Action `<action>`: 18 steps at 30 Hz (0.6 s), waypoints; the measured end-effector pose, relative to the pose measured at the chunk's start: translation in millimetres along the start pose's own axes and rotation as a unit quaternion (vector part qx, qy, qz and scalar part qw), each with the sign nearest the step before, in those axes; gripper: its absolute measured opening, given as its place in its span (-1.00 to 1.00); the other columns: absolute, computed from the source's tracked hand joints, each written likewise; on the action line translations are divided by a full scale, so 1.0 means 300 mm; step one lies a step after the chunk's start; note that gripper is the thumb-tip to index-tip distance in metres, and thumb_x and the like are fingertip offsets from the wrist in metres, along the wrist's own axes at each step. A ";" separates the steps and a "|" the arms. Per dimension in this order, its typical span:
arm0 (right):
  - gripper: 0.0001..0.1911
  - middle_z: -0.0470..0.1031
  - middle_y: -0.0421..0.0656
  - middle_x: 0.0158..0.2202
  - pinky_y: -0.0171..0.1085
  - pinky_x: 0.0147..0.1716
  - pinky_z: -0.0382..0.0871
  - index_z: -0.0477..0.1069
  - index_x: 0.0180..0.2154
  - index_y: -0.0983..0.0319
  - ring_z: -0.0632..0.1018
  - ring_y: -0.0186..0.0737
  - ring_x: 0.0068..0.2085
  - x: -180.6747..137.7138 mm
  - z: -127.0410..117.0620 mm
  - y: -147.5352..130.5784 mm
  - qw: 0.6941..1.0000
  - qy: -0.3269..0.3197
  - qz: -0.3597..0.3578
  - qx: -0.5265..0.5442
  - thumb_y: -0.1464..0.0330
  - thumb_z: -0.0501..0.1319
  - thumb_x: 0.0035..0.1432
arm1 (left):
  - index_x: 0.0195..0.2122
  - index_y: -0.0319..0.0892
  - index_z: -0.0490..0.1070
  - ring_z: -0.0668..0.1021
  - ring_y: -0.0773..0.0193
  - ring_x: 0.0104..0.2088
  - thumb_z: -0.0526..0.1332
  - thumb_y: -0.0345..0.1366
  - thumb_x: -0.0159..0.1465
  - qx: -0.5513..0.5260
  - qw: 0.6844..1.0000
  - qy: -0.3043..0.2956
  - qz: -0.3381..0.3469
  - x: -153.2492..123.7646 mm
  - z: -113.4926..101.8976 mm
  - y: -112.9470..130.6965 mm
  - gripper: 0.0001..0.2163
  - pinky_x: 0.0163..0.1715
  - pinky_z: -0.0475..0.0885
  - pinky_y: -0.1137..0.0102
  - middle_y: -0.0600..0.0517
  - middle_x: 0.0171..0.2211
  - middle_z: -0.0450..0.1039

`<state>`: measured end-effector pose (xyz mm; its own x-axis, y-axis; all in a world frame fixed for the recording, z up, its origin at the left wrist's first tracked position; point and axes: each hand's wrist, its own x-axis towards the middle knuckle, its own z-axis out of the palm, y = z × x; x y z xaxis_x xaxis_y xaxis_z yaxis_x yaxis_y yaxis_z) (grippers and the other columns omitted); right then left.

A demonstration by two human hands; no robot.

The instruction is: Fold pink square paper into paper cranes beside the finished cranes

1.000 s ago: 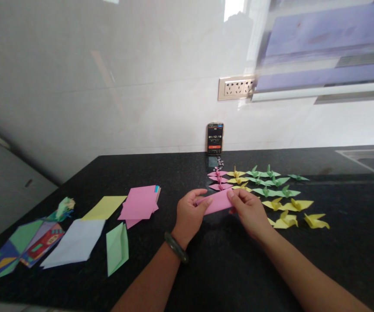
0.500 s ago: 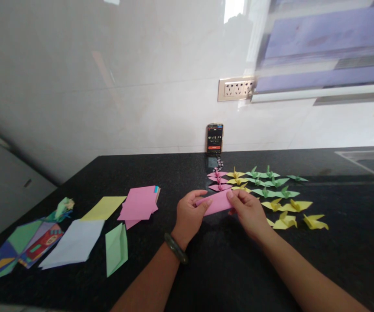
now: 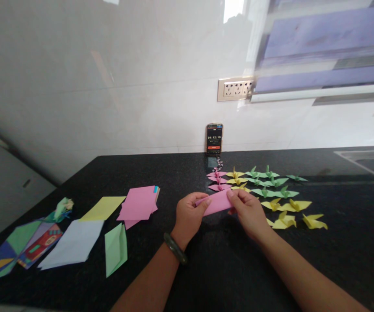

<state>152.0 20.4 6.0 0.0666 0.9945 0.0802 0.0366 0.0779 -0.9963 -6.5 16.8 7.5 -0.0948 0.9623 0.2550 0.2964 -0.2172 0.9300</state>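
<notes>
Both my hands hold a folded pink paper (image 3: 217,202) just above the black counter (image 3: 226,268). My left hand (image 3: 189,215) pinches its left end, with a dark bangle on the wrist. My right hand (image 3: 247,211) pinches the right end with thumb and fingers. Just beyond the paper lie rows of folded paper cranes: pink ones (image 3: 218,180), green ones (image 3: 269,182) and yellow ones (image 3: 291,212).
A stack of pink sheets (image 3: 139,203), a yellow sheet (image 3: 104,208), a white sheet (image 3: 73,242), a folded green sheet (image 3: 115,248) and patterned papers (image 3: 17,247) lie to the left. A phone (image 3: 214,138) showing a timer leans on the wall. A sink edge (image 3: 369,158) is at far right.
</notes>
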 end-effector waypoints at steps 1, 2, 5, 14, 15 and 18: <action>-0.67 0.25 -0.26 -0.61 -0.38 -0.62 0.26 0.30 -0.56 0.25 0.27 -0.38 -0.58 0.001 0.000 0.000 1.000 0.001 -0.001 0.002 0.11 0.16 -0.01 | -0.39 -0.23 0.51 0.52 0.28 -0.43 0.23 -0.25 0.05 0.000 1.000 0.000 0.001 0.000 0.001 0.000 -0.83 -0.41 0.40 0.43 0.00 -0.44 0.53; -0.66 0.24 -0.26 -0.61 -0.38 -0.63 0.26 0.29 -0.56 0.25 0.27 -0.38 -0.58 0.001 0.001 0.000 1.000 0.001 -0.003 0.003 0.11 0.16 -0.01 | -0.36 -0.22 0.51 0.53 0.28 -0.41 0.23 -0.27 0.05 -0.003 1.000 -0.001 0.003 0.001 0.002 0.000 -0.82 -0.39 0.41 0.43 0.00 -0.41 0.54; -0.67 0.23 -0.26 -0.61 -0.38 -0.62 0.26 0.30 -0.55 0.25 0.26 -0.39 -0.58 0.001 0.002 -0.002 1.000 0.001 -0.005 0.000 0.11 0.16 -0.01 | -0.29 -0.20 0.51 0.54 0.26 -0.30 0.23 -0.31 0.05 -0.016 1.000 -0.006 0.017 0.001 0.004 0.000 -0.80 -0.26 0.42 0.41 -0.02 -0.30 0.54; -0.67 0.24 -0.26 -0.59 -0.38 -0.61 0.26 0.31 -0.54 0.25 0.27 -0.38 -0.57 0.003 -0.003 0.007 1.000 0.000 -0.007 -0.004 0.12 0.14 0.02 | -0.33 -0.21 0.53 0.56 0.26 -0.31 0.23 -0.31 0.06 -0.020 0.999 -0.009 0.023 -0.006 0.009 -0.001 -0.83 -0.26 0.45 0.41 -0.02 -0.33 0.55; -0.67 0.24 -0.26 -0.59 -0.38 -0.61 0.26 0.31 -0.54 0.25 0.27 -0.38 -0.57 0.002 -0.004 0.008 1.000 0.000 -0.007 -0.004 0.12 0.14 0.02 | -0.33 -0.21 0.53 0.56 0.26 -0.32 0.23 -0.31 0.06 -0.019 1.000 -0.009 0.023 -0.007 0.009 -0.001 -0.83 -0.26 0.45 0.41 -0.02 -0.33 0.55; -0.67 0.24 -0.26 -0.59 -0.38 -0.61 0.26 0.31 -0.53 0.26 0.27 -0.38 -0.57 0.003 -0.003 0.008 1.000 0.002 -0.008 -0.007 0.12 0.14 0.02 | -0.33 -0.21 0.53 0.56 0.26 -0.32 0.23 -0.31 0.06 -0.019 0.999 -0.008 0.025 -0.007 0.010 -0.002 -0.83 -0.27 0.45 0.42 -0.02 -0.33 0.55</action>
<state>153.0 21.3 3.7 0.0700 0.9930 0.0955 0.0507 0.0920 -0.9945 -3.6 15.3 5.4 -0.0661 0.9523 0.2980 0.2639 -0.2713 0.9256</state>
